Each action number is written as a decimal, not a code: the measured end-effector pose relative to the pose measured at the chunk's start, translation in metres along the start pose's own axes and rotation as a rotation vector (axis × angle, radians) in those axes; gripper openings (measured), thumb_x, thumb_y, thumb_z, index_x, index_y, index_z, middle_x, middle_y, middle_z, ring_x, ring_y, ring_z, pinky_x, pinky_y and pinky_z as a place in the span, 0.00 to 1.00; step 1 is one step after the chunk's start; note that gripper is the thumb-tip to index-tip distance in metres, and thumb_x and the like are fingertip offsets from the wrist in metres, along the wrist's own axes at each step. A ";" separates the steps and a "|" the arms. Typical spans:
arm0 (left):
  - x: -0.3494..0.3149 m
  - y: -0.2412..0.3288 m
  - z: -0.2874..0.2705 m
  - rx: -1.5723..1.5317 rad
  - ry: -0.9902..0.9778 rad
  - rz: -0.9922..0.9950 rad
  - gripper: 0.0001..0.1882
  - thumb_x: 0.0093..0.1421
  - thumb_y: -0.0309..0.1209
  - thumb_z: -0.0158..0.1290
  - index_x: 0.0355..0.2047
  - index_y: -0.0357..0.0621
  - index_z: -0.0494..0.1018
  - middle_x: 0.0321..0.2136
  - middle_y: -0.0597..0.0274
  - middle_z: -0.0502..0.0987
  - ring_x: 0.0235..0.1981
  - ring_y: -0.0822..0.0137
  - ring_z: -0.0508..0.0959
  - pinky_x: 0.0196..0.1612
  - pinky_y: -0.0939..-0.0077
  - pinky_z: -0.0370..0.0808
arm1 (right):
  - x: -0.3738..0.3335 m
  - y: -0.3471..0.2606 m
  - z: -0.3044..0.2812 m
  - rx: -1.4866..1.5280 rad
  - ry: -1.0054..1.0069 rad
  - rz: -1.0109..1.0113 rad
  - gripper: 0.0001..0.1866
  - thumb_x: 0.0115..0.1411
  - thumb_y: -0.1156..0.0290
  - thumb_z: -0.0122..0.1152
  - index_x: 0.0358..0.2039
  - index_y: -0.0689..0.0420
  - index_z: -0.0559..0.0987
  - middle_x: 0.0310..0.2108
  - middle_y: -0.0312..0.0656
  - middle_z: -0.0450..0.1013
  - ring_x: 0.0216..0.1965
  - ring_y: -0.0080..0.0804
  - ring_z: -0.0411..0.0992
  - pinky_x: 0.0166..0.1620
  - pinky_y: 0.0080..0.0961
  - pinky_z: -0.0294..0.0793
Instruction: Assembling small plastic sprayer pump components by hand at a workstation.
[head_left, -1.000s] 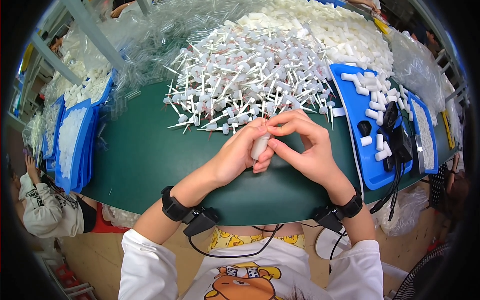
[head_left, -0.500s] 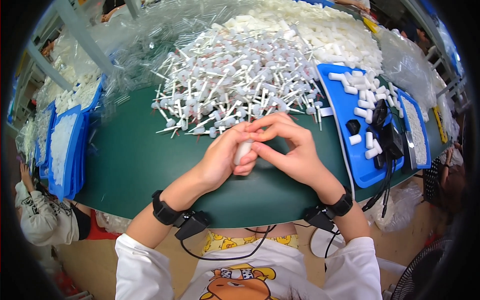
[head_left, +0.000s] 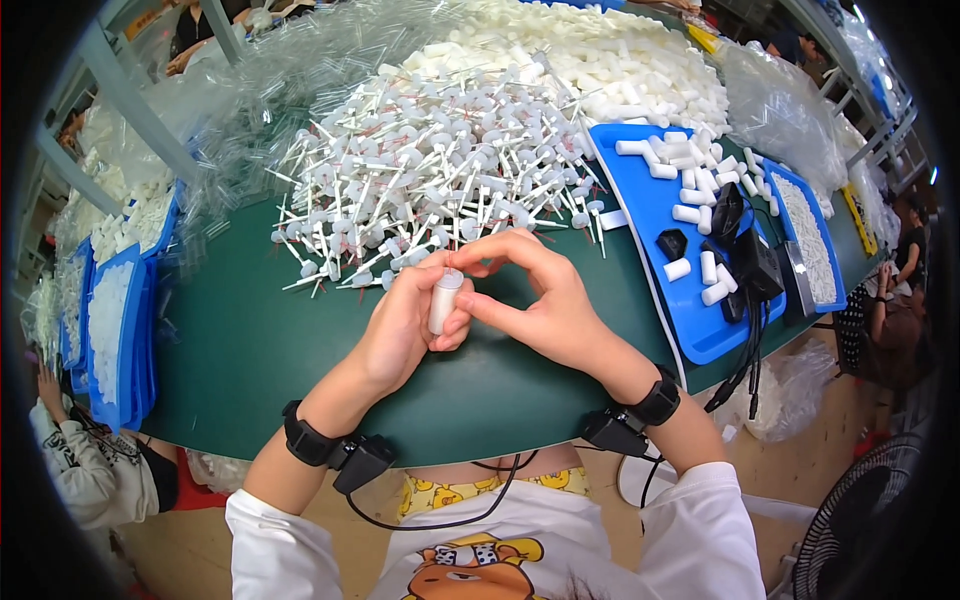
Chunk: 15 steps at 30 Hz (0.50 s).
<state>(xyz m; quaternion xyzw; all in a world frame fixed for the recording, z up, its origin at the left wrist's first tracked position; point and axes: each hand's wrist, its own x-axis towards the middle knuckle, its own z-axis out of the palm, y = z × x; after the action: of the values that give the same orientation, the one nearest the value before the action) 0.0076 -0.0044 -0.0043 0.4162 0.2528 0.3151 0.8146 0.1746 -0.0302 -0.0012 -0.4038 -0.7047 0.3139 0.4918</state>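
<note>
In front of the heap, my left hand (head_left: 390, 335) is wrapped round a white cylinder (head_left: 439, 310) held nearly upright. A pale round disc covers its upper end, and thin reddish strands show just above it. My right hand (head_left: 550, 312) has its thumb against the cylinder's right side, while its curled index finger reaches over the top near my left thumb. The other right fingertips are partly hidden. Just beyond both hands lies a big heap of white sticks with greyish discs and thin red strands (head_left: 430, 170).
A blue tray (head_left: 715, 345) with white cylinders and black devices is on the right, beside a smaller blue tray of white pieces (head_left: 808, 235). White cylinders (head_left: 600, 70) pile up at the back. Clear tubes (head_left: 270, 100) and stacked blue trays (head_left: 130, 350) occupy the left.
The cylinder's disc-covered top has come into sight as my right fingers shifted apart. Both hands appear slightly further left and the whole view has shifted a little.
</note>
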 end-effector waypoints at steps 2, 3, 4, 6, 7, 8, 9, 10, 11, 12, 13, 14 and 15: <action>0.001 -0.001 0.001 0.000 0.017 0.001 0.19 0.62 0.40 0.29 0.44 0.39 0.61 0.18 0.69 0.60 0.14 0.79 0.57 0.18 0.86 0.56 | -0.001 0.004 0.001 -0.012 0.007 -0.022 0.10 0.47 0.73 0.65 0.32 0.59 0.76 0.37 0.40 0.73 0.41 0.31 0.69 0.44 0.26 0.67; 0.000 0.000 0.002 0.006 0.031 -0.008 0.19 0.62 0.39 0.29 0.44 0.40 0.61 0.17 0.69 0.60 0.14 0.80 0.56 0.17 0.87 0.55 | -0.001 0.006 0.002 -0.007 0.005 -0.024 0.10 0.47 0.73 0.65 0.32 0.59 0.76 0.37 0.40 0.73 0.41 0.31 0.69 0.44 0.26 0.67; -0.002 0.000 0.002 0.012 0.045 -0.016 0.18 0.62 0.38 0.29 0.44 0.40 0.61 0.17 0.70 0.60 0.14 0.81 0.56 0.15 0.87 0.54 | -0.001 0.009 0.004 0.008 0.013 -0.049 0.10 0.47 0.73 0.66 0.30 0.59 0.77 0.37 0.40 0.73 0.41 0.31 0.69 0.45 0.26 0.67; -0.002 -0.005 -0.005 -0.059 0.014 0.005 0.16 0.61 0.35 0.31 0.43 0.41 0.62 0.19 0.70 0.62 0.13 0.82 0.56 0.13 0.89 0.51 | -0.002 0.010 0.006 0.031 0.019 -0.074 0.09 0.46 0.72 0.67 0.28 0.59 0.77 0.38 0.40 0.73 0.42 0.32 0.68 0.46 0.27 0.67; -0.002 -0.005 -0.006 -0.061 0.015 0.012 0.16 0.60 0.34 0.31 0.43 0.41 0.62 0.20 0.70 0.62 0.13 0.82 0.55 0.12 0.89 0.51 | -0.002 0.010 0.008 0.037 0.022 -0.050 0.08 0.46 0.73 0.67 0.27 0.60 0.77 0.38 0.41 0.74 0.42 0.32 0.68 0.46 0.27 0.66; -0.002 -0.005 -0.007 -0.062 0.016 0.020 0.16 0.60 0.34 0.31 0.43 0.40 0.62 0.20 0.70 0.62 0.13 0.83 0.55 0.12 0.89 0.50 | -0.002 0.010 0.009 0.043 0.026 -0.027 0.08 0.46 0.73 0.68 0.25 0.60 0.77 0.38 0.41 0.74 0.43 0.33 0.68 0.47 0.28 0.66; -0.001 -0.007 -0.009 -0.094 0.017 0.035 0.16 0.59 0.33 0.31 0.44 0.40 0.61 0.21 0.70 0.63 0.12 0.83 0.55 0.11 0.89 0.49 | -0.002 0.009 0.009 0.047 0.025 -0.026 0.08 0.46 0.73 0.68 0.25 0.60 0.77 0.38 0.41 0.74 0.43 0.33 0.68 0.47 0.28 0.66; 0.000 -0.007 -0.009 -0.094 0.021 0.033 0.16 0.59 0.33 0.31 0.44 0.40 0.61 0.21 0.70 0.63 0.12 0.83 0.55 0.11 0.89 0.49 | -0.003 0.009 0.008 0.035 0.028 -0.018 0.07 0.46 0.73 0.68 0.25 0.60 0.78 0.39 0.41 0.74 0.43 0.33 0.68 0.47 0.28 0.66; 0.001 -0.007 -0.008 -0.102 0.021 0.028 0.16 0.59 0.33 0.32 0.44 0.39 0.62 0.22 0.69 0.64 0.12 0.83 0.55 0.11 0.89 0.49 | -0.003 0.008 0.008 0.023 0.031 -0.011 0.07 0.46 0.73 0.68 0.25 0.59 0.79 0.39 0.41 0.74 0.43 0.33 0.68 0.47 0.28 0.66; 0.001 -0.006 -0.007 -0.108 0.025 0.023 0.16 0.59 0.33 0.32 0.44 0.39 0.62 0.22 0.69 0.64 0.12 0.83 0.55 0.10 0.89 0.49 | -0.004 0.009 0.009 0.016 0.032 -0.006 0.06 0.46 0.73 0.68 0.25 0.59 0.79 0.39 0.41 0.74 0.43 0.32 0.68 0.47 0.28 0.66; 0.002 -0.006 -0.008 -0.104 0.024 0.032 0.16 0.59 0.32 0.32 0.43 0.39 0.62 0.22 0.69 0.65 0.12 0.83 0.55 0.10 0.89 0.49 | -0.005 0.009 0.010 0.049 0.039 0.031 0.06 0.46 0.74 0.67 0.25 0.59 0.80 0.40 0.40 0.74 0.43 0.32 0.68 0.47 0.28 0.66; 0.001 -0.006 -0.011 -0.101 0.031 0.031 0.16 0.59 0.32 0.32 0.43 0.39 0.62 0.22 0.69 0.65 0.12 0.83 0.55 0.10 0.89 0.49 | -0.005 0.010 0.011 0.056 0.037 0.030 0.06 0.46 0.74 0.67 0.25 0.59 0.80 0.40 0.40 0.74 0.43 0.32 0.68 0.47 0.28 0.66; 0.002 -0.007 -0.013 -0.098 -0.002 0.032 0.15 0.59 0.32 0.32 0.43 0.39 0.62 0.22 0.69 0.65 0.12 0.83 0.55 0.10 0.89 0.49 | -0.006 0.009 0.011 0.048 0.034 0.031 0.06 0.46 0.74 0.67 0.25 0.59 0.80 0.40 0.40 0.74 0.43 0.31 0.68 0.48 0.27 0.65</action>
<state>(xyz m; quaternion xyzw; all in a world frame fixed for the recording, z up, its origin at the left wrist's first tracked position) 0.0021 0.0003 -0.0171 0.3802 0.2297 0.3398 0.8290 0.1676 -0.0315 -0.0145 -0.4080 -0.6822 0.3313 0.5083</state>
